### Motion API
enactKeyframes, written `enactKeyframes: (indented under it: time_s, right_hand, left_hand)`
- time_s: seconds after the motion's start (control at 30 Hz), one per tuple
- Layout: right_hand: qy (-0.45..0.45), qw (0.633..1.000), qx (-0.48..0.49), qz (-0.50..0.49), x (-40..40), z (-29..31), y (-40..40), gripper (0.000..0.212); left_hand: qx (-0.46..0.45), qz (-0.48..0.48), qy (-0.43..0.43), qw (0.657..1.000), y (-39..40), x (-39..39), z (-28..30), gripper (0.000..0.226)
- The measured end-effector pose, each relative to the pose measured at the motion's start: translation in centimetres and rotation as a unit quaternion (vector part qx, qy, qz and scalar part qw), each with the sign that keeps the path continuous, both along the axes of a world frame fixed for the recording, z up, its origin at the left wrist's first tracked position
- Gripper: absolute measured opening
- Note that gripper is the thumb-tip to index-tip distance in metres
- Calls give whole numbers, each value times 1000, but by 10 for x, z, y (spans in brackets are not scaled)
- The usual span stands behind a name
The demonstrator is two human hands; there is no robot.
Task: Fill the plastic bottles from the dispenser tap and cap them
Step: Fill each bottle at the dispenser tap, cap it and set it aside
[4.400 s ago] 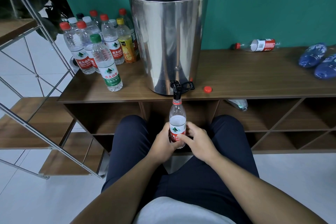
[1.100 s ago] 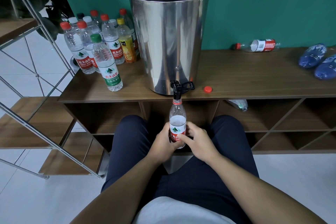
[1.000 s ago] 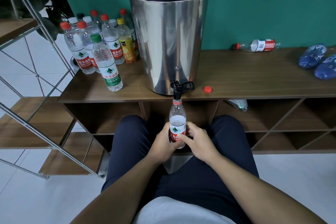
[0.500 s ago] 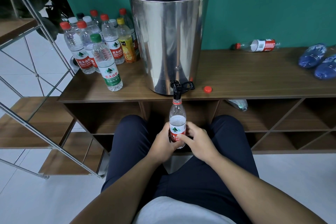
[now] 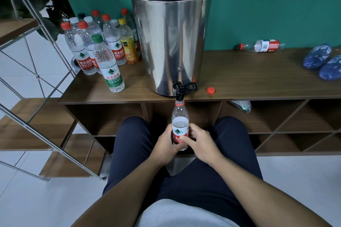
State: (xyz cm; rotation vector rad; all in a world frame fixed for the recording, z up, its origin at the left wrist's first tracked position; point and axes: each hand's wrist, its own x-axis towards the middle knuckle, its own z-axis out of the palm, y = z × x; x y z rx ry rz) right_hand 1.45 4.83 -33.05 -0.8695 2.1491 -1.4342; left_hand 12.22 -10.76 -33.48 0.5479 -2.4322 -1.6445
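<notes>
Bottle in hand: one clear plastic bottle (image 5: 180, 125) with a red-and-white label is held upright, long axis vertical, its uncapped mouth pointing up directly under the tap (image 5: 179, 90), between the knees and in front of the shelf edge.
Left hand: the left hand (image 5: 164, 146) is wrapped round the lower part of the bottle from the left.
Right hand: the right hand (image 5: 199, 143) is curled round the same bottle from the right, with the thumb laid across the label.
Dispenser: one steel dispenser (image 5: 170, 42) with a black lid is stood on the wooden shelf (image 5: 249, 77); its single black tap overhangs the front edge.
Loose cap: one red cap (image 5: 210, 90) is laid on the shelf just right of the tap.
Standing bottles: a cluster of about ten capped bottles (image 5: 103, 46) is stood left of the dispenser; one green cap and one yellow cap are counted, the rest red or white.
Lying bottle: one bottle (image 5: 262, 46) is laid on its side by the wall, its red cap pointing left.
Blue packets: two blue packets (image 5: 324, 62) are seen at the right end.
</notes>
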Motion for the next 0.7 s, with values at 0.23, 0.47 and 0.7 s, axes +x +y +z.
enactKeyframes:
  time_s: [0.23,0.47,0.7]
  right_hand:
    - [-4,1000,-4,3,0,0,0,49]
    - [-4,1000,-3,-2,1,0,0,49]
    - [1,1000,-5,2,1,2,1,47]
  left_hand:
    - [-2,-1,0,1000,0,0,1,72]
    - [-5,0,-1,1000,0,0,0,70]
    - [-6,0,3,1000,0,1,-1,70]
